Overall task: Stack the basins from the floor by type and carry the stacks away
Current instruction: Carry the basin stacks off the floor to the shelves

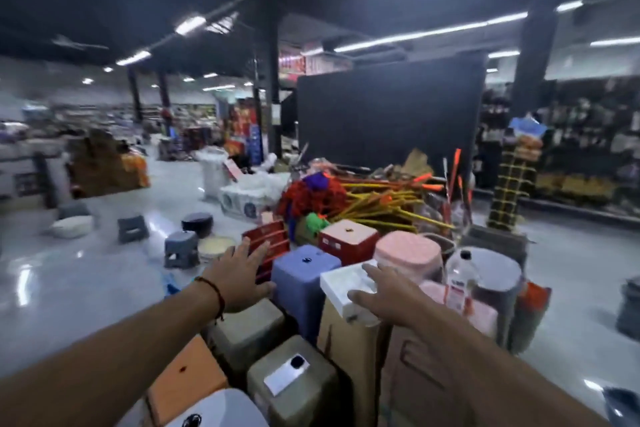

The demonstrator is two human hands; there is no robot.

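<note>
- Left hand: fingers straight and spread, holding nothing, above the blue square plastic stool.
- Right hand: fingers extended, resting on the white rectangular plastic basin atop a tan stack.
- Cream round basin and dark round basin: on the glossy floor, beside grey plastic step stools.
</note>
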